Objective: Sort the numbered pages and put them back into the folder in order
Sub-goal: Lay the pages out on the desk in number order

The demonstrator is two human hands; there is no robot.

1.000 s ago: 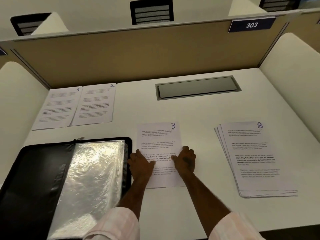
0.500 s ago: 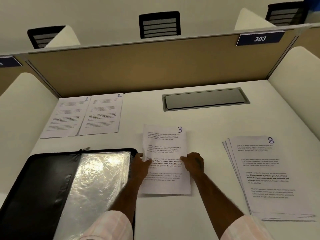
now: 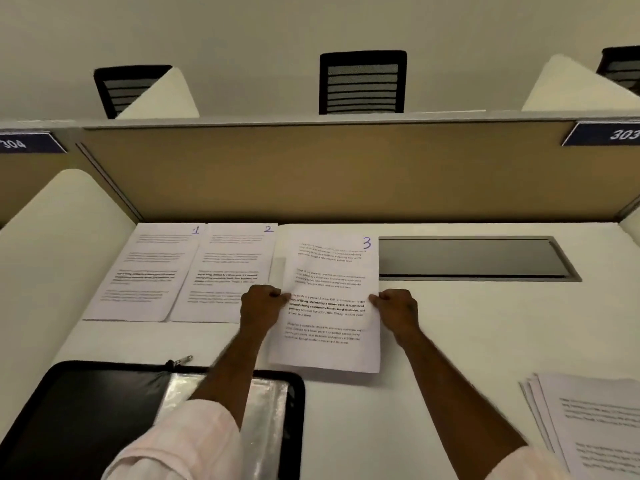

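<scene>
Carrying the white printed sheet marked 3 [image 3: 332,268] up the white desk [image 3: 450,337], I now hold it just beside the white sheet marked 2 [image 3: 228,268], which lies against the white sheet marked 1 [image 3: 149,271] at the back edge. My left hand [image 3: 261,306] and right hand [image 3: 398,308] each pinch a side edge, fingers curled on the paper. A second ago it lay flat near the open black zip folder [image 3: 86,410], under both hands. I judge the row nearly reaches three; the unsorted white stack [image 3: 595,420] waits at my right
</scene>
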